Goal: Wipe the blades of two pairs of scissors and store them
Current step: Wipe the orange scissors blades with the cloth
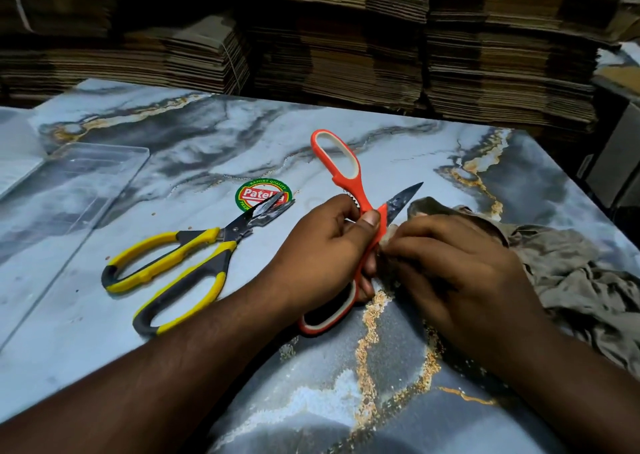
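While the left hand [325,245] grips the opened orange-and-white plastic-handled scissors [346,190] at centre frame, the right hand [460,273] pinches a crumpled grey-brown cloth [571,273] around one blade. Yellow-and-black-handled scissors [180,263] lie left of centre on the blue marble-patterned table [381,384], below a clear plastic tray [86,173] at upper left.

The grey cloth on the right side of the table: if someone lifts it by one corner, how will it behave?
The grey cloth lies crumpled in soft folds, so it would probably hang limp rather than keep its shape. It looks thin, so likely light. One end is bunched under the right hand, so it may drag if pulled.
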A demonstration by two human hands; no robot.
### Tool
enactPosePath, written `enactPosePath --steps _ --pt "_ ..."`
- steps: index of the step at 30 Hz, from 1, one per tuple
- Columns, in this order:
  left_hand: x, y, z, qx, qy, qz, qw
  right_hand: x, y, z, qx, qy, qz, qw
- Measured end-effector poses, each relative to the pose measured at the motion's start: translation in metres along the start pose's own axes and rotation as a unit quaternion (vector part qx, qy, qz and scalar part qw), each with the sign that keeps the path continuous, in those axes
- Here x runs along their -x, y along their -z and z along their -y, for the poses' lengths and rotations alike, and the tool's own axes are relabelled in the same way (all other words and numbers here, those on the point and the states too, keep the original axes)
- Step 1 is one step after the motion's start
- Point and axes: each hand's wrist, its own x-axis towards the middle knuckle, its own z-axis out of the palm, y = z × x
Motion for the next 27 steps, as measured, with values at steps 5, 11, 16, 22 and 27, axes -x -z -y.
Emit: enactPosePath --steps 5,11,16,22,27 --pt "0.0 0.0 0.001 -0.006 -0.011 0.0 1.0 0.002 -0.003 0.008 -0.039 -0.097 0.012 0.994" --pt "0.003 -0.004 0.0 -0.047 -0.019 0.011 0.999 0.0 -0.004 -0.002 -0.049 -0.192 -0.043 0.979" --pt "0.003 -0.001 0.0 -0.048 -0.018 -0.003 0.999 0.002 0.013 0.003 -0.109 -0.218 -0.131 0.961" --pt "0.002 -0.002 0.001 -0.056 -0.033 -0.005 0.998 0.004 0.0 0.003 -0.009 -0.08 -0.011 0.997" --pt "0.003 -0.002 0.004 -0.08 -0.033 -0.007 0.996 0.016 0.006 0.001 0.069 0.003 -0.008 0.998"
